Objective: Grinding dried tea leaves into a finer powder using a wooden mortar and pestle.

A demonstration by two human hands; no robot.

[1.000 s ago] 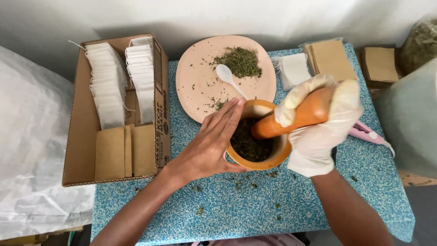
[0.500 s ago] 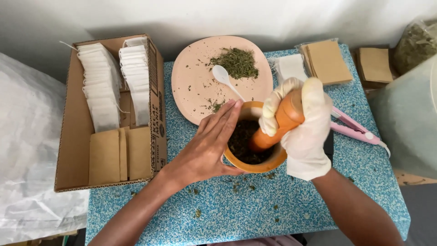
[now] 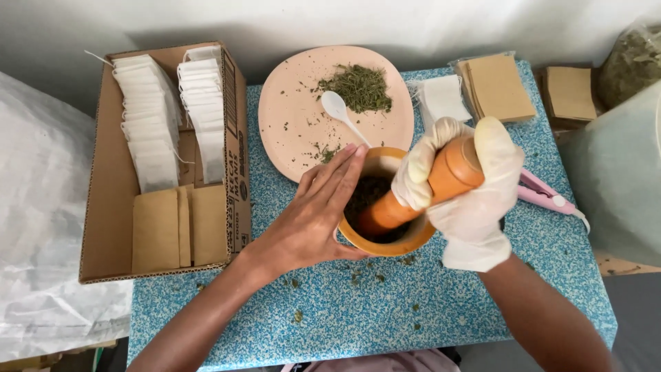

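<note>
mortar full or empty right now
Partly filled: dark crushed herbs show inside the orange mortar around the pestle; depth cannot be told.

Soft, even daylight, faint shadows along the back wall, sharp focus, slight edge distortion.

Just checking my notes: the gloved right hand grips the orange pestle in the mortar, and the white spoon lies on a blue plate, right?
Not quite. The head view shows the white spoon lying on a pink plate, not blue. The gloved right hand does grip the orange pestle in the mortar.

We see our orange pestle (image 3: 441, 182) tilted inside the orange mortar (image 3: 385, 238), over dark crushed herbs (image 3: 368, 193).
</note>
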